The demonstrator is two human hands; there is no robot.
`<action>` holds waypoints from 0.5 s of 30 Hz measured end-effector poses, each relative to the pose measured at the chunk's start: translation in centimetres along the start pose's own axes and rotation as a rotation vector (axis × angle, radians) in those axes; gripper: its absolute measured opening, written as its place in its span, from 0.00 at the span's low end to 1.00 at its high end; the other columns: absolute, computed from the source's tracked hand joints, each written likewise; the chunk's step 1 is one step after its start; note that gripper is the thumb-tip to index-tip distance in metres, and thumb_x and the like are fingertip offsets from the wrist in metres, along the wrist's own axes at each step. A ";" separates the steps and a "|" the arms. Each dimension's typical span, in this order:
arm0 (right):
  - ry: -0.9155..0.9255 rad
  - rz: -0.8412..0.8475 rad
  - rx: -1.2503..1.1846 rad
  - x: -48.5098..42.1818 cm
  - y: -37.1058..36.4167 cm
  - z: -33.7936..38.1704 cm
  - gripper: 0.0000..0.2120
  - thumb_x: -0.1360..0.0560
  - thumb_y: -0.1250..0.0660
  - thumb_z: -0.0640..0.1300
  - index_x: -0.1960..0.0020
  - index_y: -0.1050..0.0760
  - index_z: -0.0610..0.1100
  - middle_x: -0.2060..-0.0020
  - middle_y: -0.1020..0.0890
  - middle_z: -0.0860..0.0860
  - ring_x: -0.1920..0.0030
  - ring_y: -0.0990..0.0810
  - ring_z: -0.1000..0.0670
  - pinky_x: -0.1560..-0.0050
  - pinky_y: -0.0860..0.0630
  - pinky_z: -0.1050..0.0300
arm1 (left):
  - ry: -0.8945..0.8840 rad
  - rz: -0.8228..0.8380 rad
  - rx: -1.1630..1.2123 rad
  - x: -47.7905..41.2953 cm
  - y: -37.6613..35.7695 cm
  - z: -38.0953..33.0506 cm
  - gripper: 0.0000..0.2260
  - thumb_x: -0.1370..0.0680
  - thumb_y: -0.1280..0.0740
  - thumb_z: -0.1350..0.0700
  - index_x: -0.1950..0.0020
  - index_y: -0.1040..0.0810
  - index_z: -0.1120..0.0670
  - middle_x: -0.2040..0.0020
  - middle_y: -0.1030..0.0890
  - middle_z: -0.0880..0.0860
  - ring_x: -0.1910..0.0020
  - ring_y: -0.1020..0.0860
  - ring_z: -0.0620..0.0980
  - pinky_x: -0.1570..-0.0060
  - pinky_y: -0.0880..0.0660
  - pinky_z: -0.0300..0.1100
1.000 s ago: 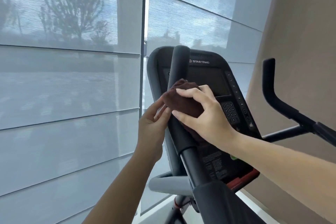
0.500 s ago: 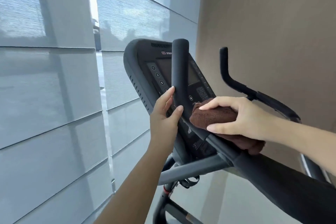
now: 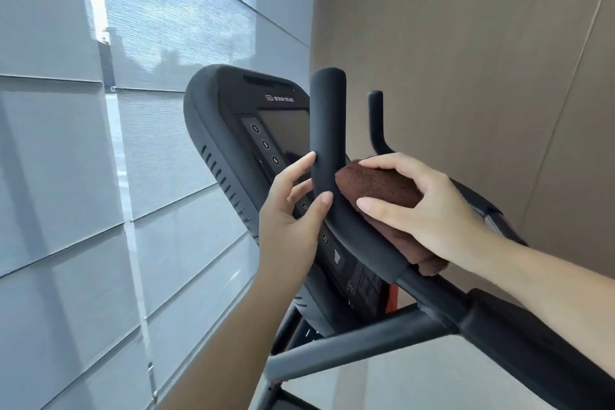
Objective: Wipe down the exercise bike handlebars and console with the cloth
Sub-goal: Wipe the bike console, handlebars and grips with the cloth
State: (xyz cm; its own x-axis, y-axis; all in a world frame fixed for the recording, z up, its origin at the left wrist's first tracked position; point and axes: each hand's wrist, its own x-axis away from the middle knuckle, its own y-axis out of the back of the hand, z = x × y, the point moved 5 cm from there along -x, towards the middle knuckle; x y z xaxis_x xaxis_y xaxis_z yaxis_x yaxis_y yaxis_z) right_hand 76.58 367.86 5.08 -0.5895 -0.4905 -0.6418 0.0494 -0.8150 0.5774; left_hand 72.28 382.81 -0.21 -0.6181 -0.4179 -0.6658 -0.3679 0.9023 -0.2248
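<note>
A big window with grey blinds (image 3: 133, 176) fills the left side, and a brown wall (image 3: 466, 60) fills the right. Between them stands the black console (image 3: 223, 116), tilted back, with a dark screen and round number buttons (image 3: 265, 144) down its left edge. In front of it the near handlebar (image 3: 327, 130) goes straight up, then bends down to the right. The far handlebar (image 3: 376, 120) stands behind it near the wall and looks blurry. The left hand (image 3: 289, 220) reaches up from below to the left side of the near handlebar at the bend. Its fingers (image 3: 301, 165) are straight and a little apart; only the tips and the thumb touch the bar. The right hand (image 3: 429, 210) comes in from the right and holds the brown cloth (image 3: 376, 185). Its fingers (image 3: 382, 161) curl over the top with the thumb underneath, clamped on the cloth. The cloth sits against the right side of the near handlebar at the bend, across from the left hand. Some cloth hangs down below the hand; it may touch the console there, but the bar hides that.
</note>
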 end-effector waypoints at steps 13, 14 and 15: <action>-0.030 -0.091 0.096 0.5 0.1 0.9 0.19 0.37 0.28 0.52 0.47 0.25 0.62 0.48 0.22 0.62 0.45 0.25 0.62 0.47 0.34 0.75 | -0.135 0.085 0.066 -1.0 0.1 1.2 0.19 0.29 0.33 0.60 0.40 0.26 0.45 0.38 0.26 0.54 0.42 0.24 0.49 0.56 0.24 0.34; -0.037 -0.107 0.127 0.6 0.1 1.1 0.19 0.37 0.29 0.53 0.47 0.25 0.63 0.47 0.22 0.62 0.44 0.25 0.62 0.47 0.34 0.75 | -0.147 0.092 0.065 -1.1 0.2 1.2 0.19 0.28 0.33 0.60 0.40 0.26 0.45 0.38 0.26 0.53 0.42 0.25 0.50 0.55 0.24 0.34; -0.045 -0.127 0.157 0.7 0.0 1.2 0.20 0.37 0.29 0.54 0.47 0.26 0.64 0.47 0.23 0.62 0.44 0.26 0.62 0.46 0.34 0.75 | -0.165 0.101 0.062 -1.1 0.3 1.3 0.19 0.28 0.33 0.60 0.39 0.27 0.45 0.39 0.26 0.52 0.41 0.25 0.51 0.55 0.24 0.34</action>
State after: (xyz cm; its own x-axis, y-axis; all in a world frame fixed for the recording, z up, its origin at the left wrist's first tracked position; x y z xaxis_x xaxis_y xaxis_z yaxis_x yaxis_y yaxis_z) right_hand 75.14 367.89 5.24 -0.6185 -0.3695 -0.6935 -0.1518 -0.8097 0.5669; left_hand 73.77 383.66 -0.46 -0.5256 -0.3067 -0.7936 -0.2633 0.9456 -0.1911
